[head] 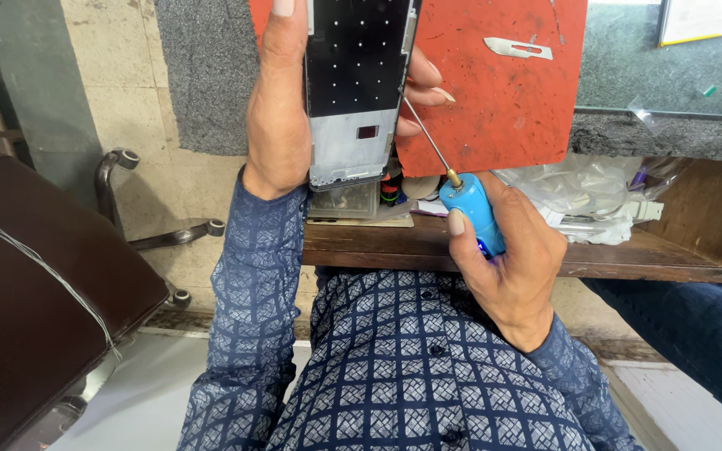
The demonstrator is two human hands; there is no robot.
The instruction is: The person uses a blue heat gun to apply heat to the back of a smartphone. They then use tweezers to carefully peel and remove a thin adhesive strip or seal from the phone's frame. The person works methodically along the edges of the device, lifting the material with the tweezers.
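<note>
right hand holds blue screwdriver against phone frame.

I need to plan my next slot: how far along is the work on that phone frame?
Done: the phone frame looks stripped, with bare metal and an open cutout at its lower end. In hand: the left hand holds it upright while the right hand angles the blue screwdriver, its tip at the frame's right edge. Left: I cannot tell; no removed screws or parts are clearly visible.
</note>
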